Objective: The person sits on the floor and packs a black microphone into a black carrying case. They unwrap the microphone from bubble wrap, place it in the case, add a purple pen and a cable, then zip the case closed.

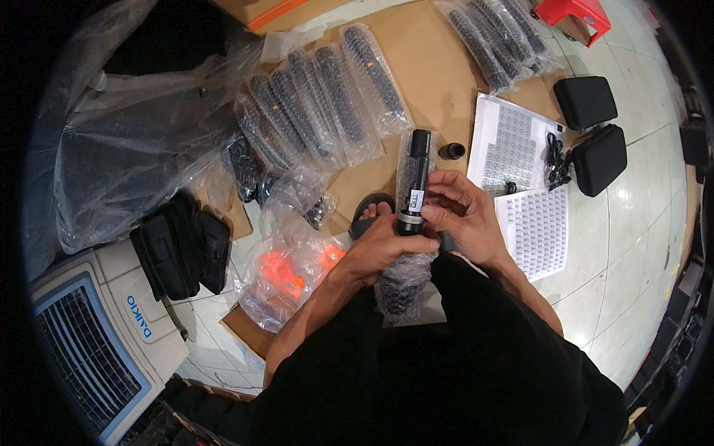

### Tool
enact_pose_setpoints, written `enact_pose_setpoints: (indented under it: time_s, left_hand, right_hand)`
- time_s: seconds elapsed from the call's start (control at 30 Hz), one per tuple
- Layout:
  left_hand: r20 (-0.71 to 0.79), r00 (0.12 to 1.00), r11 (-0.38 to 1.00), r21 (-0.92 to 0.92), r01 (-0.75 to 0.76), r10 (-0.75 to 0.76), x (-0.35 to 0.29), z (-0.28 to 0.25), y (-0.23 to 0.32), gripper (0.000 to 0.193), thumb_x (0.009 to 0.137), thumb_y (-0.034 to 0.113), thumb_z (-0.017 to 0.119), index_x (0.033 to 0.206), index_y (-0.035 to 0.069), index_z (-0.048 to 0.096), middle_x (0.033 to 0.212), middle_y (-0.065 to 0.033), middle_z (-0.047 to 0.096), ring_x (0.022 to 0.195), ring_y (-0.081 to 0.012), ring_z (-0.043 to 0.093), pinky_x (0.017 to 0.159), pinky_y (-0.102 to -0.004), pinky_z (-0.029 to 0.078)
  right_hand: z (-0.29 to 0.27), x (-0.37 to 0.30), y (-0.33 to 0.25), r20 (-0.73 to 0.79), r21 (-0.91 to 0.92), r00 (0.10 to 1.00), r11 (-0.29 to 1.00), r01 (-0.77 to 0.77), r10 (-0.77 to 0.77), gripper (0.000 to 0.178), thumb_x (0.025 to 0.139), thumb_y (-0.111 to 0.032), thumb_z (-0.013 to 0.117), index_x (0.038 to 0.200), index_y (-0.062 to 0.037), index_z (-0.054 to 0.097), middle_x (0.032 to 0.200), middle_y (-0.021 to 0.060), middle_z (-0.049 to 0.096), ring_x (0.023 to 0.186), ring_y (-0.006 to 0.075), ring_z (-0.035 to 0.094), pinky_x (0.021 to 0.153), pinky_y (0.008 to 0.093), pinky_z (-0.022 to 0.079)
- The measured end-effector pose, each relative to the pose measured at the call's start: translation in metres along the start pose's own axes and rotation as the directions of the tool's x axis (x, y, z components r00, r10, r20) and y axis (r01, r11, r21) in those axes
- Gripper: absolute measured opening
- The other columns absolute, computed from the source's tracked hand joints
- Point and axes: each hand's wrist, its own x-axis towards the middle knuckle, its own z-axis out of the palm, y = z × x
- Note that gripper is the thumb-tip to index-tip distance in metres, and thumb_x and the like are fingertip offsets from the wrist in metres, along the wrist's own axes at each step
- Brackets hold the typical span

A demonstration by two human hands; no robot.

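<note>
My left hand is closed round a black tube with a silver ring, at the ring's level. A small white printed label lies on the tube's side. Beside that label, my right hand has its thumb and bent fingers against the tube. Bubble wrap bunches below my left hand, and more of it shows along the tube's left side. A short black cylindrical piece rests on the cardboard, just beyond my right fingers.
Cardboard covers the floor, bearing several bubble-wrapped black rods. White label sheets, a coiled black cable and black cases lie right. Left are a plastic bag with orange pieces, more black cases and an air cooler.
</note>
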Motion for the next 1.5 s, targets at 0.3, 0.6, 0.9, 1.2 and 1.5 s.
enact_pose_setpoints:
  time_s: [0.3,0.6,0.9,1.2,1.5]
  left_hand:
    - [-0.140,0.979,0.887,0.457,-0.070,0.149,0.006,-0.001,-0.014,0.030,0.077,0.030,0.074,0.092,0.005,0.073,0.088,-0.0067,0.069,0.090,-0.0171,0.061,0.092,-0.0329,0.039]
    - [-0.249,0.967,0.989,0.149,-0.007,0.045,-0.001,0.007,-0.001,0.019,0.075,0.016,0.080,0.083,0.003,0.070,0.082,-0.0018,0.066,0.078,-0.0118,0.060,0.078,-0.0263,0.046]
    - [-0.228,0.974,0.988,0.147,0.044,-0.010,-0.001,0.004,-0.001,0.019,0.077,0.014,0.078,0.087,0.000,0.069,0.082,-0.0041,0.066,0.077,-0.0121,0.060,0.075,-0.0261,0.047]
    - [-0.222,0.975,0.983,0.179,0.029,0.011,-0.001,0.003,-0.001,0.021,0.077,0.016,0.078,0.089,0.000,0.070,0.083,-0.0050,0.067,0.077,-0.0125,0.061,0.075,-0.0269,0.048]
    - [-0.224,0.975,0.980,0.195,0.043,0.002,-0.001,0.001,-0.002,0.024,0.076,0.019,0.079,0.089,0.000,0.071,0.083,-0.0056,0.067,0.079,-0.0135,0.061,0.079,-0.0279,0.047]
  right_hand:
    - [0.006,0.003,0.000,-0.138,-0.085,0.990,0.995,-0.046,0.034,0.036,0.092,-0.018,0.069,0.113,0.0080,0.059,0.088,0.0099,0.067,0.079,0.0113,0.063,0.069,0.0241,0.052]
    - [-0.075,0.008,0.062,-0.439,-0.431,0.882,0.902,-0.038,-0.173,0.025,0.096,-0.020,0.062,0.101,0.0048,0.067,0.088,0.0142,0.071,0.076,0.0166,0.067,0.069,0.0302,0.054]
    - [-0.204,0.085,0.095,0.014,-0.970,0.789,0.183,0.159,-0.615,0.017,0.084,-0.009,0.066,0.100,-0.0044,0.072,0.099,0.0126,0.068,0.094,0.0325,0.063,0.083,0.0416,0.050]
    - [-0.227,0.110,0.091,0.234,-0.953,0.850,0.061,0.296,-0.471,0.017,0.077,-0.007,0.069,0.094,-0.0047,0.073,0.101,0.0088,0.068,0.098,0.0275,0.061,0.090,0.0396,0.047]
    - [-0.231,0.111,0.091,0.278,-0.944,0.840,0.029,0.328,-0.466,0.016,0.076,-0.005,0.067,0.091,-0.0045,0.072,0.098,0.0075,0.068,0.097,0.0275,0.061,0.089,0.0402,0.047]
